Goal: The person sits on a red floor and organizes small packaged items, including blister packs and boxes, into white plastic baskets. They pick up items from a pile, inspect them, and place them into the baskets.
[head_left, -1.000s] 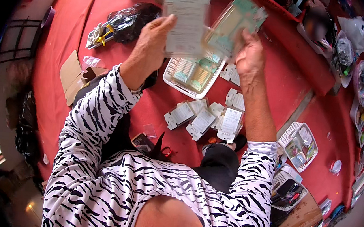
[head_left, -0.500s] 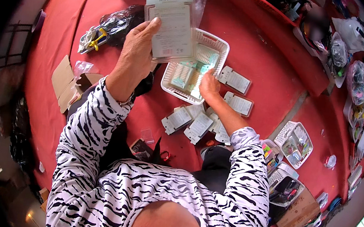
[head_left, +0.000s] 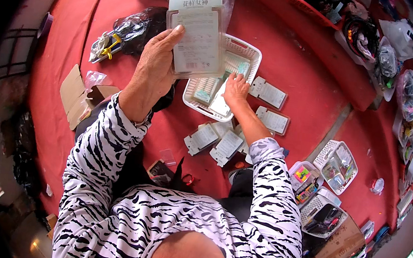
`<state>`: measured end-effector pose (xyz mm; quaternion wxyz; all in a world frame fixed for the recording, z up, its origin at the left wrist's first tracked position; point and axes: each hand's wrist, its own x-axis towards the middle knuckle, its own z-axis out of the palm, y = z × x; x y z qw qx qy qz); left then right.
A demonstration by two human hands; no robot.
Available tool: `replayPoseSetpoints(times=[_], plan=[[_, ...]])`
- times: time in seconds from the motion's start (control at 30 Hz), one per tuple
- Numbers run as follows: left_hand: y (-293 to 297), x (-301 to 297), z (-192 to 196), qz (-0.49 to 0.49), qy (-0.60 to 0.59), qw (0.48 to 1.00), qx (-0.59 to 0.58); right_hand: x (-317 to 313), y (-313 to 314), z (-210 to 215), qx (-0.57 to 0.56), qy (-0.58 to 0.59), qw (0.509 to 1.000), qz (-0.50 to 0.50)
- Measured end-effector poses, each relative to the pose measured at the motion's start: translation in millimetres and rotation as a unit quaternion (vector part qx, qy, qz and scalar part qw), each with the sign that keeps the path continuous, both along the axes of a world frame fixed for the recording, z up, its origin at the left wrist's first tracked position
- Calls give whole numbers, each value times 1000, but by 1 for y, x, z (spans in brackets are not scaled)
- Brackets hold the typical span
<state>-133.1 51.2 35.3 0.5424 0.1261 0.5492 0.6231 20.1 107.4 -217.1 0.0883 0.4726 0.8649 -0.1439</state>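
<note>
Main change on my feed: a second ago my right hand [head_left: 236, 89] was aloft with a teal-and-clear pack; now it's down in the white lattice plastic basket [head_left: 203, 111], over a flat white-backed pack [head_left: 219, 103] near the basket's near right corner. I read that as one pack being placed, not yet squared. Fingers spread on it — can't tell whether they grasp or just press. My left hand [head_left: 155, 55] stays raised, pinching a white card-backed clear plastic pack [head_left: 195, 39] by its left edge; it hides the basket's far left corner from me.

Edges: loose white-backed packs [head_left: 272, 121] crowd the basket's right and near sides — the red cloth floor covering [head_left: 303, 73] gives more room past its far right corner.
</note>
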Motion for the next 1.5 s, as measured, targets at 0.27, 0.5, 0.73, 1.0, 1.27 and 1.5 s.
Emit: replayPoseSetpoints(times=[0.27,0.5,0.73,1.0,1.27,1.5], plan=[[-1,7,7,8,-5,999,-30,-9,-13,19,-107,-169,978,50],[-5,-2,3,-2,-13,1000,-23,-11,0,1,69,57,996,-3],[-8,-4,-7,-9,-1,1000,-7,-17,6,-32,30,-55,998,33],[-8,-3,-1,-13,-9,1000,-16,-20,66,-8,-177,-25,984,9],[-5,2,-2,-10,-4,999,-51,-30,78,-17,-253,-80,960,88],[-6,2,2,-16,-8,999,-44,-43,74,-4,-123,-20,985,116]])
